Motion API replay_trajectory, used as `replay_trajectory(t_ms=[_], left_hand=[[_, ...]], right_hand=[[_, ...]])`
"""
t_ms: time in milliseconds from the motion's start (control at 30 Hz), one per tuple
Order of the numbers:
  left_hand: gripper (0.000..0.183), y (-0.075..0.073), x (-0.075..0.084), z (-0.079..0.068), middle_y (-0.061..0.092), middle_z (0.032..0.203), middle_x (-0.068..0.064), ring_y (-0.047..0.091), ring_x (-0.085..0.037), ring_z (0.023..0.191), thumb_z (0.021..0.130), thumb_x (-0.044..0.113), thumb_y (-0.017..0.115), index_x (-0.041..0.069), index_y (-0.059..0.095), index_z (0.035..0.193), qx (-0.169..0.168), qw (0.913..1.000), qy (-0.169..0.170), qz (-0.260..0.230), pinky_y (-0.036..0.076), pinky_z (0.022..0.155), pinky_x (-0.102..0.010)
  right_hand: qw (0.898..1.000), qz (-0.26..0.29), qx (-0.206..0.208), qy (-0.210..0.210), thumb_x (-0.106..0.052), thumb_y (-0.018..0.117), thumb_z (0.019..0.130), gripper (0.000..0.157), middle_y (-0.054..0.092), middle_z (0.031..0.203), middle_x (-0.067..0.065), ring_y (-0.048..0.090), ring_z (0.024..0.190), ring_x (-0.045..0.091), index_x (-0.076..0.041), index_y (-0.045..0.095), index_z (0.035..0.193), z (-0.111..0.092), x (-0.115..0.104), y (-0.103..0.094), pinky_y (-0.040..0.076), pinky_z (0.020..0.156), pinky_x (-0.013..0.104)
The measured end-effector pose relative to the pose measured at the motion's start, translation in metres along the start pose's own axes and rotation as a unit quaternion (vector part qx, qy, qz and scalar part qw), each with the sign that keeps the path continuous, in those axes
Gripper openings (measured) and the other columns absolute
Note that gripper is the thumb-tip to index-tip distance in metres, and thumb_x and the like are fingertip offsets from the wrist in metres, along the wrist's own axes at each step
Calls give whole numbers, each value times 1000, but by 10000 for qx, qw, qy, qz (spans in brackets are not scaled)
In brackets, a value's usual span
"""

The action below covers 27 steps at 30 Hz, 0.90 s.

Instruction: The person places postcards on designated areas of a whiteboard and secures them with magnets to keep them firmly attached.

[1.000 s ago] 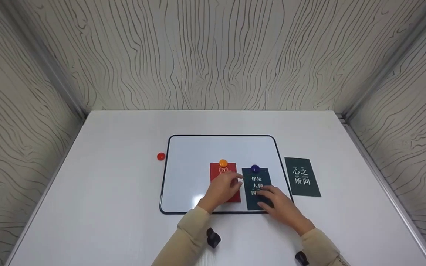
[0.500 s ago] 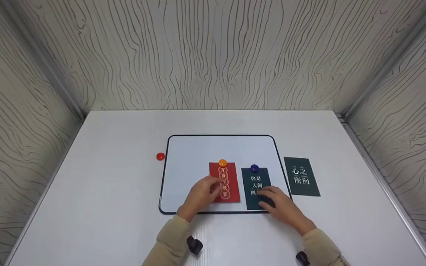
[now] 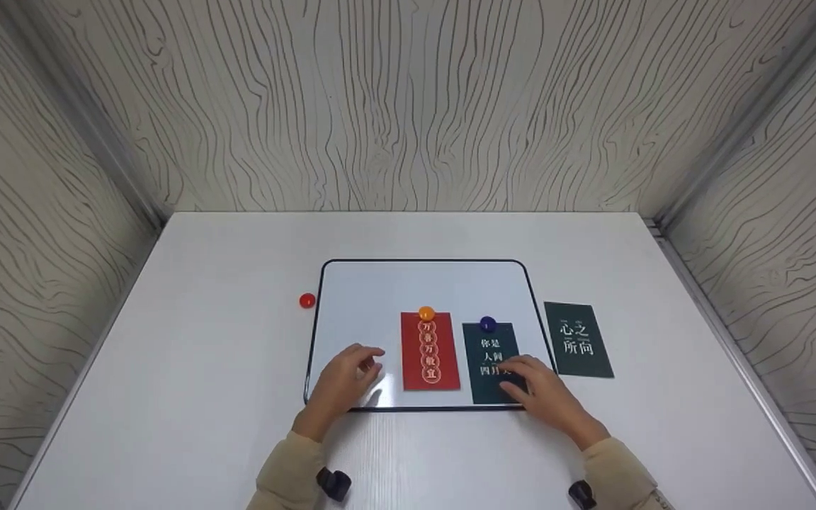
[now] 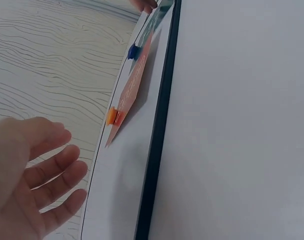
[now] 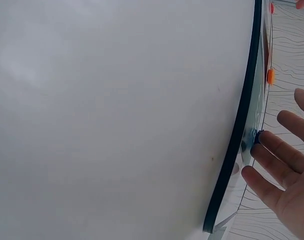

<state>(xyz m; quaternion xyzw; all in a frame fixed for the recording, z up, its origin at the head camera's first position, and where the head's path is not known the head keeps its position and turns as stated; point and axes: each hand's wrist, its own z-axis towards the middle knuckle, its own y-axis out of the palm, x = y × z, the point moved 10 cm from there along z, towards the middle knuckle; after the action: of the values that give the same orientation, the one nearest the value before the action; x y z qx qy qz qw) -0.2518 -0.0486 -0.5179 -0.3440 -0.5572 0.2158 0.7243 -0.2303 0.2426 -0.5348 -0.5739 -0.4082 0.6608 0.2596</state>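
On the black-edged whiteboard (image 3: 358, 297) lies a red card (image 3: 411, 354) with an orange magnet (image 3: 426, 313) at its top. To its right is a dark green card (image 3: 479, 382) with a dark blue magnet (image 3: 488, 324) at the top. My left hand (image 3: 343, 379) is above the board's lower left, apart from the red card; its fingers are loosely bent and hold nothing in the left wrist view. Over the green card's lower right part is my right hand (image 3: 546, 397), fingers spread and holding nothing; whether it touches the card I cannot tell.
A red magnet (image 3: 307, 301) sits on the table just outside the board's left edge. Another dark green card (image 3: 579, 361) lies on the table right of the board. Patterned wall panels (image 3: 394, 106) enclose the white table (image 3: 202, 340) at the back and sides.
My left hand has moved left and down, off the red card, which now shows in full. The right hand has barely shifted. Cards and magnets look unmoved.
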Motion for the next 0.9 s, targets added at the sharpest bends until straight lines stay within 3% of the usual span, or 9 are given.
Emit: replay_trajectory(t_ms=[233, 500, 767, 900], left_hand=[[21, -18, -20, -14, 68, 92, -1, 61, -9, 83, 91, 14, 65, 11, 69, 111, 335, 9994, 40, 100, 58, 78, -24], [21, -34, -41, -31, 69, 98, -2, 67, -15, 92, 88, 12, 67, 11, 68, 110, 523, 9973, -160, 496, 58, 86, -33], [23, -41, -57, -43, 65, 120, -7, 62, -26, 117, 86, 12, 69, 13, 69, 109, 222, 9956, -388, 818, 52, 100, -42], [27, -41, -59, -45, 64, 126, -8, 61, -28, 120, 84, 13, 72, 13, 69, 111, 39, 9928, -275, 1168, 51, 101, -43]], right_hand=[[9997, 124, -21, 196, -21, 64, 91, 31, 63, 123, 8, 59, 121, 29, -13, 64, 121, 1, 4, -1, 47, 106, 48], [9993, 229, 44, 292, -22, 64, 91, 30, 64, 121, 6, 59, 119, 27, -13, 65, 120, 1, 9, -3, 47, 106, 47], [9987, 364, 177, 311, -20, 64, 92, 29, 65, 122, 9, 59, 120, 31, -12, 65, 120, 2, 16, -12, 46, 106, 48], [9978, 466, 182, 437, -19, 63, 92, 30, 65, 124, 11, 59, 120, 32, -9, 64, 121, 3, 23, -14, 45, 106, 50]])
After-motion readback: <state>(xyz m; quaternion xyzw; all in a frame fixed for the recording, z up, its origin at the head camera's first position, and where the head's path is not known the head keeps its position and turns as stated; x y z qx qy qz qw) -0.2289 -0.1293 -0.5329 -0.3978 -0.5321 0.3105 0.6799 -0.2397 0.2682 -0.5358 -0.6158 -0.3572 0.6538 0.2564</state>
